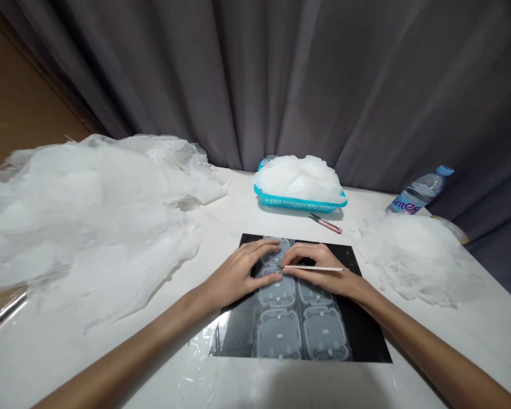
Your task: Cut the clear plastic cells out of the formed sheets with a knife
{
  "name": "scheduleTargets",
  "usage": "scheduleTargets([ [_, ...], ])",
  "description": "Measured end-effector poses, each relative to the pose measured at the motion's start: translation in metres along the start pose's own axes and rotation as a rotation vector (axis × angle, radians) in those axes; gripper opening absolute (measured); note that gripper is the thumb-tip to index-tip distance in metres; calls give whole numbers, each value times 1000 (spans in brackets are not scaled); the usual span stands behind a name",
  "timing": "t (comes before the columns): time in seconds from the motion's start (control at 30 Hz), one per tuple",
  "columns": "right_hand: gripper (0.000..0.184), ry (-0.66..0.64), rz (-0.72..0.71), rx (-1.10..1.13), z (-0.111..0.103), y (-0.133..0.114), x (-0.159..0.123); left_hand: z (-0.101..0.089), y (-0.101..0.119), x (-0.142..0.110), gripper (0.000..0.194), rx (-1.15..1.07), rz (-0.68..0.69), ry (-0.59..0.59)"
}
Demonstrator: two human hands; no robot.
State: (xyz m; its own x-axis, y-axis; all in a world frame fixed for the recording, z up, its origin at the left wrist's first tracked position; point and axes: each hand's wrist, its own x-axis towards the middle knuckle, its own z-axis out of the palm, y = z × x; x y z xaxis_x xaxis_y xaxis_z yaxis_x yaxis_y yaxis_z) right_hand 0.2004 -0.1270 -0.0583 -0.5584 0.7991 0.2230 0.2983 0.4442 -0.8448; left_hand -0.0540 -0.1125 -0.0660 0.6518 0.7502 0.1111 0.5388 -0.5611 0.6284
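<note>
- Head view: the upper panels of the translucent sheet [280,335], which is laid on a glossy black mat [368,341], are partly covered by both hands; the mat's lower left is obscured by glare.
- The tip of a slim pale tool [323,268] is lost at the right fingertips; its kind cannot be told.
- The base of the bottle [417,193] is hidden behind the right-hand film heap [417,255]; the larger heap [89,210] is cut off at the left edge.
- The left hand [242,266] is held palm down, thumb and fingers spread on the sheet.
- The right hand [317,262] is bent inward, its fingers pinched around the tool above the sheet.
- Both forearms are cropped below.
</note>
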Motion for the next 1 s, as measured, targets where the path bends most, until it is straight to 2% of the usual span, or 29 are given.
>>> scheduleTargets([
  [0.23, 6, 1, -56, -96, 3, 3, 0, 3, -2, 0, 59, 8, -20, 16],
  [0.57, 9, -38, -133, -237, 6, -1, -6, 5, -3, 1, 57, 47, 5, 29],
  [0.83, 9, -66, 8, -267, 1, -14, 3, 5, -4, 4, 56, 51, 21, 27],
  [1.0, 11, -87, 29, -220, -3, -15, 4, 4, -5, 3, 60, 102, 69, 14],
])
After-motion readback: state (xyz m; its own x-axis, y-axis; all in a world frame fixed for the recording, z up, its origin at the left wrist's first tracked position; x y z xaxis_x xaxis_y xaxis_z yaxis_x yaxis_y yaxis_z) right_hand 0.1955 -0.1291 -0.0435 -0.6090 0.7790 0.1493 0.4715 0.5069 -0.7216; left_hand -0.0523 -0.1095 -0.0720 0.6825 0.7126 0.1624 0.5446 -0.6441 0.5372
